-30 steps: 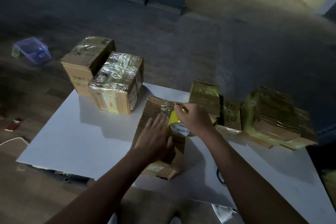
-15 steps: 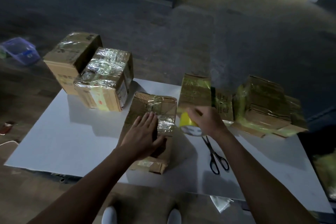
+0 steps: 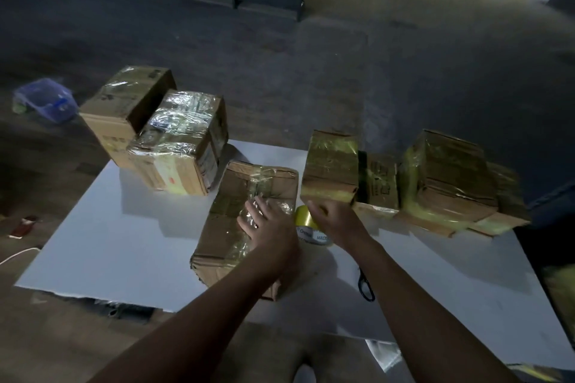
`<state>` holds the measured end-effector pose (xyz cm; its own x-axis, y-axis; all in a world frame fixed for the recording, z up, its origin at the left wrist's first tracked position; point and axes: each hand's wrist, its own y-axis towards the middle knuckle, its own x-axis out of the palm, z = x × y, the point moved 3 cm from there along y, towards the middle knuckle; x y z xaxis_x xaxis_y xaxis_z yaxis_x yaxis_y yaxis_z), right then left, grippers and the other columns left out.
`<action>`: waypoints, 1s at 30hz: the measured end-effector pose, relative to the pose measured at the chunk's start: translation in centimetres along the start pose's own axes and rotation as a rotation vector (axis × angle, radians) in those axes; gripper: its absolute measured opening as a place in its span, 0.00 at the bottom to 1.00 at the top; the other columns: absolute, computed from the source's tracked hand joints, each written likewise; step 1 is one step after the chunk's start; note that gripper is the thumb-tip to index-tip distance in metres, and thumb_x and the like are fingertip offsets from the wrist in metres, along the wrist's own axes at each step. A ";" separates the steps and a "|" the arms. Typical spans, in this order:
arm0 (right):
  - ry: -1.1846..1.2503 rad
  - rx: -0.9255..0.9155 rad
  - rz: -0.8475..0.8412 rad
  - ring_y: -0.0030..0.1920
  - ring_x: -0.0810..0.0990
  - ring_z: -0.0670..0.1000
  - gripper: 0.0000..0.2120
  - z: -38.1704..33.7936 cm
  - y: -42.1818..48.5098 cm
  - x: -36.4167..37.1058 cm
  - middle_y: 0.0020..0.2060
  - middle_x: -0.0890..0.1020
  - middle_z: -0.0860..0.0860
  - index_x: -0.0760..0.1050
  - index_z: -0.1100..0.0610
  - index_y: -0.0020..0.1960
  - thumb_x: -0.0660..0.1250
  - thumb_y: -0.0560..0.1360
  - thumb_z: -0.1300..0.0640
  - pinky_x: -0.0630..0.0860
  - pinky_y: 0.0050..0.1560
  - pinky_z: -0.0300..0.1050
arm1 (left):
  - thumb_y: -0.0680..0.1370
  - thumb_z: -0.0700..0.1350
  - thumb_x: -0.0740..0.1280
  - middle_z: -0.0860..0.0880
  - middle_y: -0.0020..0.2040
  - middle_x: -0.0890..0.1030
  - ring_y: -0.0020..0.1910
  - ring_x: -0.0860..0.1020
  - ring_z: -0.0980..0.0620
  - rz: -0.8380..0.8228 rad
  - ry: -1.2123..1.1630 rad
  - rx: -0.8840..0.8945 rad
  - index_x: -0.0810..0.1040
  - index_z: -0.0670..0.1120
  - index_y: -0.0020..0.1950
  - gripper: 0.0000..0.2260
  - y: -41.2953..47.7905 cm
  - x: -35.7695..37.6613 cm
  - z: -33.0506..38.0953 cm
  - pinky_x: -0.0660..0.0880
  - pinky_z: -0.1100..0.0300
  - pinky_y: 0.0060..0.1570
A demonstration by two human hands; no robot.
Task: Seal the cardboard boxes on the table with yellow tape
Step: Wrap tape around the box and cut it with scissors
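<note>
A flat cardboard box [image 3: 236, 205] with shiny tape across its top lies in the middle of the white table [image 3: 102, 246]. My left hand [image 3: 267, 227] presses flat on the box's right side, fingers straight. Just right of the box, my right hand [image 3: 334, 221] grips the yellow tape roll [image 3: 306, 224], which is down at the table beside the box's right edge. Two taped boxes [image 3: 177, 140] stand at the back left. Several yellow-taped boxes [image 3: 441, 177] sit at the back right.
Black-handled scissors [image 3: 366, 288] lie on the table, mostly hidden under my right forearm. A blue plastic container [image 3: 46, 101] is on the dark floor at the left. The table's near edge runs below my arms.
My right hand has carried the tape roll from the box top off its right edge and down to the table. My left hand stays pressed on the box.
</note>
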<state>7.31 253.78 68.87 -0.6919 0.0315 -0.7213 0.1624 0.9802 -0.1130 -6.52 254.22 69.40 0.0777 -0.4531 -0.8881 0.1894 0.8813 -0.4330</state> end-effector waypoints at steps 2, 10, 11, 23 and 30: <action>0.003 -0.027 0.015 0.33 0.75 0.52 0.22 -0.6 -0.2 0.4 0.31 0.77 0.56 0.75 0.58 0.35 0.58 0.81 0.45 0.68 0.35 0.46 | 0.82 0.45 0.56 0.33 0.77 0.40 0.75 0.40 0.30 0.020 -0.056 0.013 0.41 0.36 0.77 0.32 0.1 -0.4 -1.2 0.45 0.32 0.71; 0.017 -0.125 0.086 0.28 0.68 0.48 0.22 -8.2 2.0 0.8 0.24 0.67 0.48 0.64 0.51 0.29 0.59 0.80 0.46 0.60 0.28 0.44 | 0.78 0.46 0.59 0.42 0.79 0.44 0.77 0.41 0.38 0.100 -0.559 0.250 0.41 0.49 0.79 0.36 0.6 -3.2 -8.8 0.48 0.37 0.74; 0.018 -0.143 0.082 0.27 0.68 0.49 0.22 -9.1 2.3 1.2 0.24 0.67 0.48 0.65 0.53 0.30 0.59 0.80 0.46 0.60 0.28 0.44 | 0.75 0.47 0.58 0.42 0.79 0.46 0.78 0.44 0.39 0.118 -0.610 0.272 0.42 0.51 0.79 0.37 0.4 -3.5 -9.5 0.49 0.38 0.74; 0.015 -0.258 -0.085 0.38 0.76 0.49 0.18 -12.6 3.2 6.7 0.35 0.78 0.51 0.75 0.55 0.40 0.62 0.78 0.42 0.71 0.41 0.47 | 0.75 0.38 0.60 0.47 0.72 0.69 0.67 0.71 0.47 0.208 -0.753 0.274 0.60 0.56 0.77 0.31 0.4 -1.0 -17.1 0.71 0.54 0.64; -0.140 -0.200 -0.167 0.32 0.68 0.42 0.17 -13.6 2.9 7.3 0.31 0.71 0.47 0.68 0.52 0.36 0.60 0.79 0.43 0.62 0.32 0.41 | 0.77 0.37 0.63 0.45 0.60 0.79 0.57 0.78 0.44 0.284 -0.687 0.206 0.69 0.51 0.71 0.23 0.6 0.5 -17.4 0.74 0.56 0.48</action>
<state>-6.87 259.50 72.57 -0.5915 -0.1475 -0.7927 -0.0971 0.9890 -0.1116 -23.43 256.90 65.96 0.7285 -0.2544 -0.6361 0.2447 0.9639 -0.1052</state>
